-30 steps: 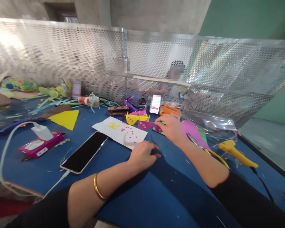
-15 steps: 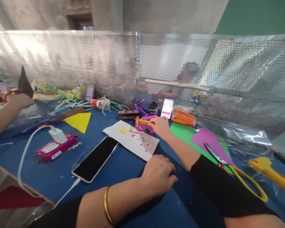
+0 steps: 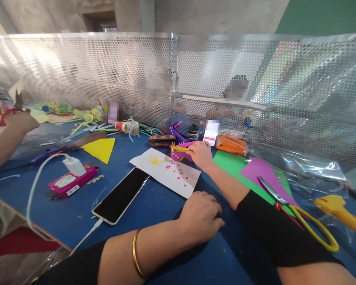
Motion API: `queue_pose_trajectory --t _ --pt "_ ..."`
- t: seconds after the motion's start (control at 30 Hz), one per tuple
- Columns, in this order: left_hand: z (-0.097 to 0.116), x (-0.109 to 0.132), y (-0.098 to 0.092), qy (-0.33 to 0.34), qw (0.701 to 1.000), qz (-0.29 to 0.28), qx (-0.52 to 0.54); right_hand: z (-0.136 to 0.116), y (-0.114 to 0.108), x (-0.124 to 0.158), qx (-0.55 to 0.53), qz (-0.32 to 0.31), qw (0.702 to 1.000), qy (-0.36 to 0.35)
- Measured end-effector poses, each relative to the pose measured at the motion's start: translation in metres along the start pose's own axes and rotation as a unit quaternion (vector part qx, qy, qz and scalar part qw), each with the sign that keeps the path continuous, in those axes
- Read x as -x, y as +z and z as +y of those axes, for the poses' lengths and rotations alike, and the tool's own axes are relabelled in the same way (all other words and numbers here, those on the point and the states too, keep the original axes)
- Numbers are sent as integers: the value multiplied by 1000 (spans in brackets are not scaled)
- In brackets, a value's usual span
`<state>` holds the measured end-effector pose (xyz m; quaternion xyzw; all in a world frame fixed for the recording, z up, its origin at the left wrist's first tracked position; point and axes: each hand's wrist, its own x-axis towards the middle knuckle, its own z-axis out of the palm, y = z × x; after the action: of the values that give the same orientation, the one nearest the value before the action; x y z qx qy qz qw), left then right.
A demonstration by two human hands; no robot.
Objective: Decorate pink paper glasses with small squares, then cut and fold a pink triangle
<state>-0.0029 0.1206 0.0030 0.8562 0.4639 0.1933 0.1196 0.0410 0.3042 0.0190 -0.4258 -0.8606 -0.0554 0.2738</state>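
Note:
My right hand [image 3: 200, 153] reaches forward and pinches a pink and yellow paper piece [image 3: 179, 151] at the far end of a white sheet [image 3: 166, 171] dotted with small pink and yellow bits. My left hand [image 3: 200, 217] rests on the blue table [image 3: 154, 206] near me, fingers curled down, with nothing visible in it. A gold bangle [image 3: 136, 253] circles that wrist.
A black phone [image 3: 121, 194] on a cable lies left of the sheet. Yellow-handled scissors [image 3: 296, 213] lie on purple [image 3: 259, 171] and green paper [image 3: 230, 164] at the right, beside a yellow glue gun [image 3: 341, 213]. A pink power bank [image 3: 72, 181] and a yellow triangle [image 3: 100, 149] sit at the left. Another person's hand [image 3: 16, 120] cuts paper at the far left. A perforated metal screen [image 3: 136, 75] backs the table.
My right hand moved from the purple paper forward to the pink and yellow piece and holds it there. My left hand has stayed put on the table.

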Motion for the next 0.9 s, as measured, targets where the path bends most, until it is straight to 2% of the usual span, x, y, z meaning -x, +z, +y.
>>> queue_pose_trajectory --t 0.27,0.53,0.73,0.9 --pt "0 0 -1 -12 1000 -2 14 -1 4 -3 -4 21 1000 3" --pt "-1 -1 -3 -17 999 1 29 1 5 9 -41 48 997 42" --pt "0 0 -6 -17 999 9 31 20 -22 34 -35 71 995 61" --pt "-2 -3 -19 -40 998 42 0 27 -60 83 -19 69 996 45"
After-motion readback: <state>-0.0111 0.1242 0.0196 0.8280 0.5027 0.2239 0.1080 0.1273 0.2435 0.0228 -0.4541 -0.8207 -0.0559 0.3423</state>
